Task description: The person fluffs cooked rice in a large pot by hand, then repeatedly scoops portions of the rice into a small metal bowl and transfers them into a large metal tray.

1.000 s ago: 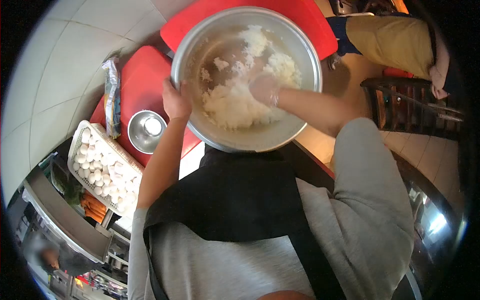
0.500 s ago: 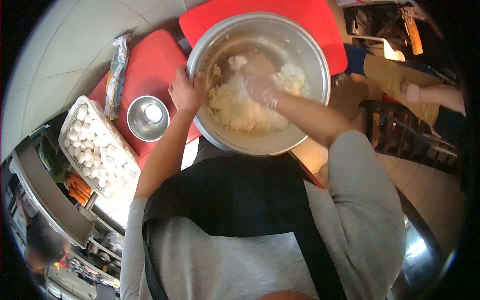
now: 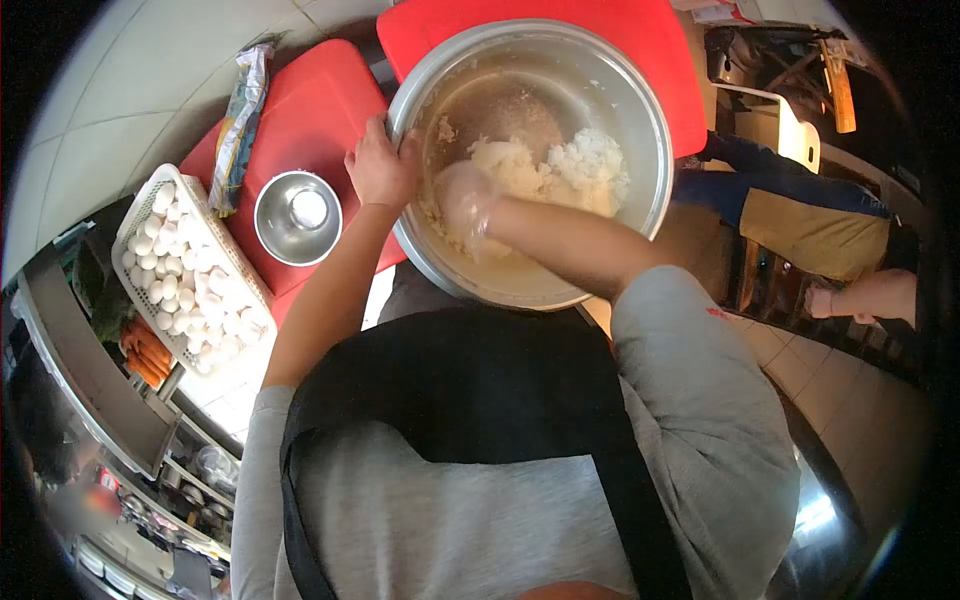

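A large metal mixing bowl point(image 3: 661, 170) holds a clumpy white mass that looks like cooked rice point(image 3: 590, 170), heaped toward the right and near side. My left hand point(image 3: 385, 170) grips the bowl's left rim, thumb over the edge. Inside the bowl, my right hand point(image 3: 468, 200), in a clear plastic glove, is pressed into the left part of the rice; its fingers are blurred and partly hidden. Left of my left hand, a small metal bowl point(image 3: 275, 235) sits on a red stool point(image 3: 320, 110).
A white plastic basket point(image 3: 240, 265) full of eggs stands at the left, a printed plastic packet point(image 3: 240, 130) behind it. Carrots point(image 3: 146, 350) lie on a shelf farther left. Another red stool point(image 3: 690, 100) supports the large bowl. At the right is another person's leg and hand point(image 3: 860, 298).
My right hand has moved left and slightly nearer through the rice, toward the bowl's left wall. My left hand stays on the rim. The person at the right has shifted.
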A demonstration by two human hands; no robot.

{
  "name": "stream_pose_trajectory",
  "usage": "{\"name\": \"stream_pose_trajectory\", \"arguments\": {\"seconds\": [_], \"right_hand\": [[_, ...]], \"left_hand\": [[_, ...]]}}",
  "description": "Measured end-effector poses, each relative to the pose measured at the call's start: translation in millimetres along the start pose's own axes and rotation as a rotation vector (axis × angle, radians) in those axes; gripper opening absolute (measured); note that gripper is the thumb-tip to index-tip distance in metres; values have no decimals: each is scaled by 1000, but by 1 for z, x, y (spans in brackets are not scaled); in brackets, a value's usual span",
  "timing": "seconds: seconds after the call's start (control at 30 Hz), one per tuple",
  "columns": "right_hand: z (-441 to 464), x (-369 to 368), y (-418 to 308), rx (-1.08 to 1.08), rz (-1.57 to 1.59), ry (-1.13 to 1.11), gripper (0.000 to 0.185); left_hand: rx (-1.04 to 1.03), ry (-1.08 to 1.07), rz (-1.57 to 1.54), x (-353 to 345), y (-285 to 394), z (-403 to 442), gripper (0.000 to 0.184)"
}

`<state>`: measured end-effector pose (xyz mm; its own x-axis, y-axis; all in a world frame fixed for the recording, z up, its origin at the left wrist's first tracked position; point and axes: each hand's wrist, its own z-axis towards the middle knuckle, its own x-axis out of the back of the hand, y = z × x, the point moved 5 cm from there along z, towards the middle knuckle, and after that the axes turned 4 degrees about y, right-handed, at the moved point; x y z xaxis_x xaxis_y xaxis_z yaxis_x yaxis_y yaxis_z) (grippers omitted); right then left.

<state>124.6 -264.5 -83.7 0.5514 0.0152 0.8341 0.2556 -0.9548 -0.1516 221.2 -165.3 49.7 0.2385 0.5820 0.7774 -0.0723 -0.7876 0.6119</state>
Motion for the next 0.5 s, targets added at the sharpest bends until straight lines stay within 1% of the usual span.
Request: {"name": "stream_pose_trajectory", "arguments": {"seconds": [0.07,0.13,0.2,0.27,0.3,0.33,0.37,0.4,0.43,0.47,0.5], "right_hand": [[-41,82,-17,-77,190,-71,19],[-87,115,14,-35,271,-11,21],[-133,146,48,-15,435,188,25],[-175,130,88,-357,543,-82,34],[-191,130,93,-385,515,-118,35],[-213,139,93,-425,488,-151,37],[-233,142,96,-471,464,-190,39],[-241,124,89,-193,142,-435,33],[-248,126,86,-336,376,-323,35],[-253,128,77,-470,606,-194,36],[-249,122,75,-529,677,-92,38]], "left_hand": [[8,10,-43,3,-3,0,44],[42,-18,-136,4,-2,0,42],[46,43,-223,9,-2,-6,41],[101,70,-263,18,-10,-15,42],[110,101,-265,11,-29,-17,44],[75,137,-272,8,-44,-19,44],[62,195,-336,5,-54,-23,44],[142,164,-442,0,-69,-28,46],[82,194,-389,-2,-81,-32,48],[168,198,-487,2,-79,-40,49],[226,189,-532,3,-82,-47,50]]}}
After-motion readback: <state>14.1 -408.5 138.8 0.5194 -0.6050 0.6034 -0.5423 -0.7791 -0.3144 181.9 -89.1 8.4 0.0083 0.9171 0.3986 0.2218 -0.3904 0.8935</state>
